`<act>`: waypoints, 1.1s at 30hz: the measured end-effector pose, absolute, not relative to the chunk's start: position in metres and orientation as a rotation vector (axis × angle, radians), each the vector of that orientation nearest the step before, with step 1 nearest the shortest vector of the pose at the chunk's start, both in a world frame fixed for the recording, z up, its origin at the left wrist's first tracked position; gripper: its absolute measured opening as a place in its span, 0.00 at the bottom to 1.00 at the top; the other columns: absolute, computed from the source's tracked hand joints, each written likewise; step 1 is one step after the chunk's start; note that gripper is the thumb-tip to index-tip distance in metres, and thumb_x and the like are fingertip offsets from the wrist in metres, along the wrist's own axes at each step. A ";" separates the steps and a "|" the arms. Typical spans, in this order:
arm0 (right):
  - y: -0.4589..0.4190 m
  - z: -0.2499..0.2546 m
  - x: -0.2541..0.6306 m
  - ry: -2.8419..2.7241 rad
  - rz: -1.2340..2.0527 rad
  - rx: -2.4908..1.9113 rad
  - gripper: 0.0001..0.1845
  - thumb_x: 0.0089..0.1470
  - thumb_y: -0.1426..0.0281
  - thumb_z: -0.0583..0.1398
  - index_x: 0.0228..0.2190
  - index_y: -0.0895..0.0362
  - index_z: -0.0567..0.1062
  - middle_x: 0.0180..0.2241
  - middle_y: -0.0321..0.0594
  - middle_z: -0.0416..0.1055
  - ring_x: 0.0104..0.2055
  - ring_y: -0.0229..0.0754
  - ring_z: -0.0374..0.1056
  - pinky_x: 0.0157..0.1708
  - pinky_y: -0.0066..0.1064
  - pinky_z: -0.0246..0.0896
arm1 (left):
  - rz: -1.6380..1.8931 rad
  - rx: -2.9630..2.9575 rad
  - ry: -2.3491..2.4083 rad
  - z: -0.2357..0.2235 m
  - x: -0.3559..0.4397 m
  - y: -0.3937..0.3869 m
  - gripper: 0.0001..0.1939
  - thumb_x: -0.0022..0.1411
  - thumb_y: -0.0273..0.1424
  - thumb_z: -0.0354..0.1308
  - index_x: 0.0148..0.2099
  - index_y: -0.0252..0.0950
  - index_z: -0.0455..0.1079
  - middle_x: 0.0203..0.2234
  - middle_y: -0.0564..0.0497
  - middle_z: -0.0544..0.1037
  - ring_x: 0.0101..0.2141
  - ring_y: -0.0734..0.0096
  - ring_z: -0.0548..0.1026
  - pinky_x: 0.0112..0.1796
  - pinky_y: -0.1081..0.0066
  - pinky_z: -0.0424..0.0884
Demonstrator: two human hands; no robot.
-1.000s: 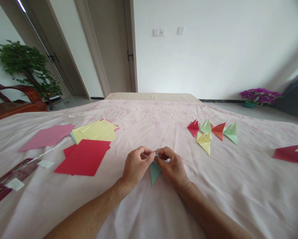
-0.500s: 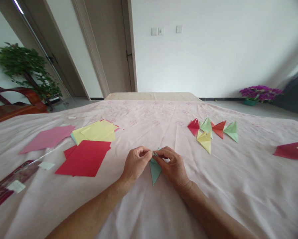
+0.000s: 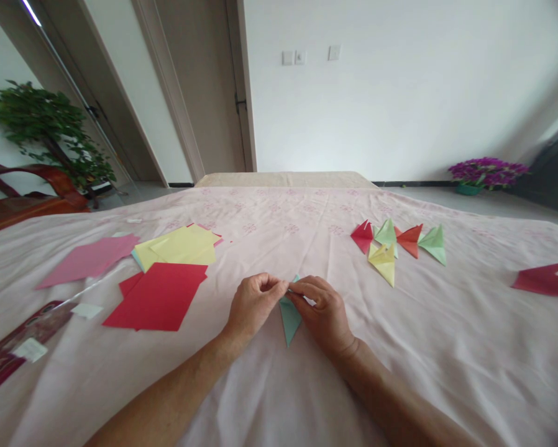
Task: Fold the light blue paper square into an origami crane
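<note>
A pale blue-green folded paper [image 3: 290, 321] lies in front of me at the middle of the cloth, its pointed end toward me. My left hand [image 3: 256, 304] pinches its upper part between thumb and forefinger. From the other side my right hand [image 3: 322, 310] is closed on the same upper part, and the two sets of fingertips meet. The fingers hide most of the fold there; a small tip shows beyond them.
On the left lie red sheets [image 3: 160, 297], yellow sheets [image 3: 183, 245], pink sheets [image 3: 90, 261] and a plastic packet [image 3: 18, 341]. Several folded paper pieces [image 3: 385, 234] are grouped at right, with a dark red folded paper [image 3: 542, 280] farther right. A pink patterned cloth [image 3: 428, 360] covers the table.
The fingertips have shifted slightly and now cover the bit of blue-green paper that showed between them. Both hands stay almost in place.
</note>
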State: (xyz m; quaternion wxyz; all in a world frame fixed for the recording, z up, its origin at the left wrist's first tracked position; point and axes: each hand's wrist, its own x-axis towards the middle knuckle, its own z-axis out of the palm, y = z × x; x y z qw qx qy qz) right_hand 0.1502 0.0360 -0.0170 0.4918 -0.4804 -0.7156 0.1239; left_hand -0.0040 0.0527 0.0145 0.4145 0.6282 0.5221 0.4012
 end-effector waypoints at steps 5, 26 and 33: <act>0.035 -0.012 0.148 -1.763 0.276 -1.208 0.06 0.54 0.70 0.62 0.34 0.49 0.80 0.28 0.38 0.75 0.32 0.42 0.68 0.34 0.33 0.63 | 1.018 1.557 1.322 0.010 -0.004 0.055 0.11 0.54 0.36 0.55 0.24 0.35 0.70 0.19 0.55 0.72 0.25 0.72 0.70 0.29 0.75 0.65; 0.033 -0.010 0.148 -1.770 0.231 -1.283 0.02 0.52 0.71 0.64 0.29 0.52 0.77 0.26 0.35 0.73 0.31 0.41 0.67 0.34 0.32 0.59 | 0.933 1.462 1.228 0.015 -0.008 0.059 0.07 0.50 0.31 0.55 0.25 0.34 0.70 0.20 0.55 0.72 0.25 0.73 0.69 0.29 0.74 0.62; 0.034 -0.011 0.148 -1.761 0.222 -1.312 0.04 0.52 0.70 0.64 0.26 0.53 0.74 0.25 0.34 0.72 0.30 0.41 0.66 0.33 0.32 0.58 | 0.867 1.357 1.200 0.020 -0.009 0.055 0.07 0.50 0.33 0.58 0.28 0.34 0.72 0.22 0.54 0.74 0.27 0.73 0.71 0.31 0.74 0.63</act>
